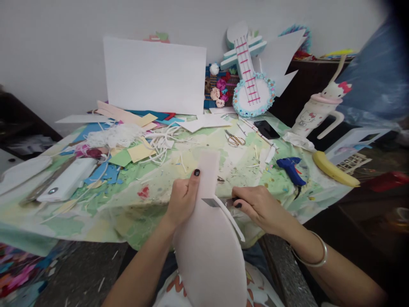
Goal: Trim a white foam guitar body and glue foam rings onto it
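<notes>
A white foam board cutout [207, 251] with a rounded body and a narrow neck leans from my lap up toward the table. My left hand [184, 195] grips its left edge at the neck, thumb lying on top. In my right hand [258, 208] is a craft knife [212, 202], fingers wrapped round its handle. The blade lies across the board where neck and rounded body meet. A thin curled strip of foam [231, 219] hangs along the right edge, beside the blade.
The covered table holds scissors [234, 139], a blue glue gun [292, 170], a phone [266, 129], a banana [335, 169] and a tumbler [315, 113]. Paper scraps [140, 151] lie at left. A white board [155, 76] and a decorated toy instrument [254, 94] lean against the wall.
</notes>
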`<state>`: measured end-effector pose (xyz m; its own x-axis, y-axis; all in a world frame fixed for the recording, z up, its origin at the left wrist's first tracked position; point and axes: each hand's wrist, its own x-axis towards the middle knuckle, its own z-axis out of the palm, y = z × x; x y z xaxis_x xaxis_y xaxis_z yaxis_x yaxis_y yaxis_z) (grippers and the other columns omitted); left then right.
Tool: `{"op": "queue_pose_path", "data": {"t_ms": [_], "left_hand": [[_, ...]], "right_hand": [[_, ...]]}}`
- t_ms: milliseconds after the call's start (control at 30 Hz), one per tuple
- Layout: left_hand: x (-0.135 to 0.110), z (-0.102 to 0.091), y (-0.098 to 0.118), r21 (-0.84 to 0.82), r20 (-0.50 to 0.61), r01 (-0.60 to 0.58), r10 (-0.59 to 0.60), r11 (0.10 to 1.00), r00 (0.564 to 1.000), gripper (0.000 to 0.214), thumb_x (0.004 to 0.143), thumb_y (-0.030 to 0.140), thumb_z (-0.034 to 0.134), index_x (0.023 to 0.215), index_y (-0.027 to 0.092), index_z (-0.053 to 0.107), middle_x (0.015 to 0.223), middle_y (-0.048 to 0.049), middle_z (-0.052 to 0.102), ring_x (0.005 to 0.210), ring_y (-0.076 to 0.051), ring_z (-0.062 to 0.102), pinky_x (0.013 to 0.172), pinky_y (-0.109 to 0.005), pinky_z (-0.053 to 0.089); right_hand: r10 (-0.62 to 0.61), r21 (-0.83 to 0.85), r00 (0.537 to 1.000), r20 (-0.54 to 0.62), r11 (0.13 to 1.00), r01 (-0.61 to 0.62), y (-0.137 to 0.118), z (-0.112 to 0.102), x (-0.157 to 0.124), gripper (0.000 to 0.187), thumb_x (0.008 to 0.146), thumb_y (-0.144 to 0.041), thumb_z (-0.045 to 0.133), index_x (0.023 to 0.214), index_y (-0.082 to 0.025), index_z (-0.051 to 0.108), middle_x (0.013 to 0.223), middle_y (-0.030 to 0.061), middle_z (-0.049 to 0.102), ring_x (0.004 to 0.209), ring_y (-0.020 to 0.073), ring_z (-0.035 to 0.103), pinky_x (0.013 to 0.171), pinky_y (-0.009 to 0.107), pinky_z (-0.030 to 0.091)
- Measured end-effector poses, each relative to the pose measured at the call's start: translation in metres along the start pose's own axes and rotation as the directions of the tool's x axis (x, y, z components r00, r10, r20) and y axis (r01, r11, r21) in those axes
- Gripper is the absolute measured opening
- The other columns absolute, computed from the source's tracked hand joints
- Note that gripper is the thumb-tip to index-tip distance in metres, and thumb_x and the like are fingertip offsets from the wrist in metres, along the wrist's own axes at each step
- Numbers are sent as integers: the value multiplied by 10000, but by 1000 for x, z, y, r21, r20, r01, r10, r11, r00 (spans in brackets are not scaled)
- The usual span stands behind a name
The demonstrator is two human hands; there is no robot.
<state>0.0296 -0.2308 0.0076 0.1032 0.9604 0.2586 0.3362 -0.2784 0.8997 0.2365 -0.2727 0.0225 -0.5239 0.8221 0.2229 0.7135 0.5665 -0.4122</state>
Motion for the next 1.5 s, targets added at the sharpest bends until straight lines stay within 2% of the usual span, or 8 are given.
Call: {"op": "queue_pose_path", "data": {"t_ms": [467, 667, 767, 867, 967, 1033, 1100, 1500], "left_hand": [[-3, 2, 1, 18, -1, -1, 1, 1000, 1000, 510, 866, 507, 349, 484, 201, 207, 463, 42, 200, 427, -69, 212, 389, -236, 153], [-3, -13, 9, 79, -186, -1, 16, 997, 982, 509, 880, 469, 355, 482, 203, 181, 449, 46, 181, 418, -70, 187, 404, -251, 137], [1, -18, 7, 191, -197, 7, 31, 982, 980, 495, 881, 454, 362, 499, 205, 169, 455, 44, 193, 436, -76, 202, 422, -255, 140], [5, -18, 8, 316, -156, -6, 59, 949, 986, 487, 891, 440, 328, 490, 204, 186, 443, 39, 229, 440, -83, 228, 442, -259, 155], [9, -15, 13, 433, -108, -46, 102, 900, 989, 492, 895, 434, 299, 471, 202, 208, 432, 34, 254, 436, -90, 241, 463, -264, 164], [11, -14, 17, 487, -81, -62, 116, 871, 990, 496, 893, 445, 294, 466, 200, 227, 434, 31, 266, 439, -95, 252, 475, -264, 170], [13, -15, 19, 524, -60, -64, 112, 849, 992, 507, 895, 459, 281, 462, 197, 248, 434, 28, 276, 439, -98, 256, 480, -264, 172], [14, -18, 23, 507, -35, -88, 122, 858, 992, 526, 896, 462, 281, 444, 194, 256, 421, 30, 275, 419, -94, 245, 463, -259, 171]], "right_hand": [[27, 69, 1000, 11, 997, -28, 12, 3, -6, 383, 944, -427, 262, 752, -178, 481, 632, -6, 503, 561, 105, 453, 561, 230, 268], [120, 42, 993, 21, 992, -121, 30, 9, -16, 341, 938, -397, 293, 761, -178, 484, 631, -8, 495, 574, 110, 445, 579, 236, 270], [182, 171, 981, -63, 971, -169, 32, 10, -16, 365, 922, -439, 313, 716, -177, 463, 591, -33, 418, 549, 99, 386, 566, 236, 258], [265, 471, 956, -123, 864, -179, 21, 8, -5, 399, 855, -519, 419, 675, -168, 481, 592, -38, 392, 555, 91, 351, 538, 233, 257], [387, 753, 919, -72, 625, -205, -2, 2, 14, 345, 759, -489, 580, 730, -146, 571, 574, -43, 417, 505, 71, 338, 488, 229, 252], [416, 849, 909, -13, 485, -210, -17, -3, 27, 334, 695, -461, 651, 740, -134, 601, 561, -41, 446, 465, 57, 321, 450, 227, 237], [399, 890, 917, 18, 412, -197, -26, -5, 38, 322, 662, -439, 686, 729, -132, 618, 513, -54, 422, 440, 52, 304, 420, 221, 218], [360, 916, 931, 60, 351, -195, -26, -5, 46, 229, 656, -335, 715, 692, -128, 622, 454, -65, 436, 393, 36, 316, 373, 196, 191]]}}
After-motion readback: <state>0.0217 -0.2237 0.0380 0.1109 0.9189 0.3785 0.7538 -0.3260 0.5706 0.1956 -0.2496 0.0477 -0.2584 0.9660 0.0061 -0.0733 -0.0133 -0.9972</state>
